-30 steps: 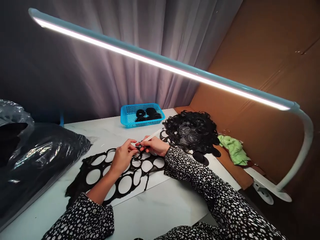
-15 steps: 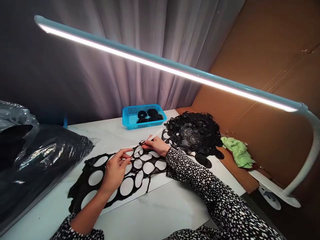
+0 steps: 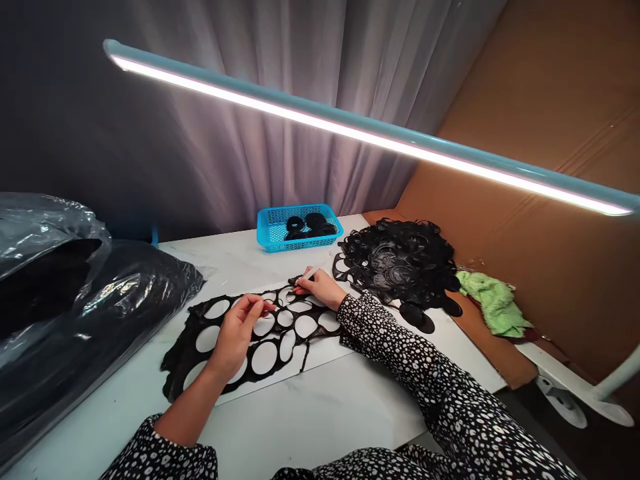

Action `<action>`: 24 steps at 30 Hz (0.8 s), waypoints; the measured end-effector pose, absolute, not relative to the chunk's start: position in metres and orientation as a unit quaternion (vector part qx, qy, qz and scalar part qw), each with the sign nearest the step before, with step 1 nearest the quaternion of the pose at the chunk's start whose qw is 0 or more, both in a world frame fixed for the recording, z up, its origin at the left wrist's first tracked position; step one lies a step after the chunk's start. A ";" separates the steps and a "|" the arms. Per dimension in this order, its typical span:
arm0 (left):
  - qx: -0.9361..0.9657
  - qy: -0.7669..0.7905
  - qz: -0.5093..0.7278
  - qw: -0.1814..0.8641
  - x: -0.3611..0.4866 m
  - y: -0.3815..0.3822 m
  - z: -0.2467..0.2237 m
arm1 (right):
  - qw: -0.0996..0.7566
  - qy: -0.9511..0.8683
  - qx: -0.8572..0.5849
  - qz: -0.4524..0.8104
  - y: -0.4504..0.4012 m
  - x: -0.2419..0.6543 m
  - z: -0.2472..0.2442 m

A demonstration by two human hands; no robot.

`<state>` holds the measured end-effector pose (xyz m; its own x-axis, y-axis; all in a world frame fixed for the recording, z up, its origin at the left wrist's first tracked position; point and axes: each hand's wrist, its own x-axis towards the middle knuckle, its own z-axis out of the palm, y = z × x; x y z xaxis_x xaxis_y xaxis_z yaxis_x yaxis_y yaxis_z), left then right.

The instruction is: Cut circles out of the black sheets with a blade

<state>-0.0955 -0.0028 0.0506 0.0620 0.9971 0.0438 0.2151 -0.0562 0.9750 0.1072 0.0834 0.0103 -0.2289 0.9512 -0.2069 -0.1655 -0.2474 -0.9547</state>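
A black sheet (image 3: 175,360) full of large round holes lies on a white board across the table. Over its middle, the thumb and fingers of my left hand (image 3: 235,333) are pinched together; what is between them, if anything, is too small to make out. My right hand (image 3: 324,288) grips a slim white stick-like tool (image 3: 309,274) at the sheet's far edge. The fingertips there touch the thin black strands, and the tool's working end is hidden.
Behind the hands stands a blue basket (image 3: 273,245) with black rings (image 3: 295,223). A heap of black scraps (image 3: 400,260) is at right, beside a green cloth (image 3: 495,307). Plastic bags (image 3: 145,287) fill the left. A lit bar lamp (image 3: 350,127) hangs above.
The view has swung left, so everything appears further right. My left fingers have closed together more. The white tool in my right hand now shows shorter.
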 end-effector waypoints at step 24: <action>0.543 0.476 0.364 0.588 -0.029 -0.038 0.098 | 0.443 -0.165 -0.203 0.857 -0.052 0.149 0.075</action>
<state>-0.0290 -0.0382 0.0982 0.2821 0.9454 -0.1633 0.0879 0.1440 0.9857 0.1494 -0.0522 0.0751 -0.5241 0.8273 -0.2022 -0.6929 -0.5522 -0.4637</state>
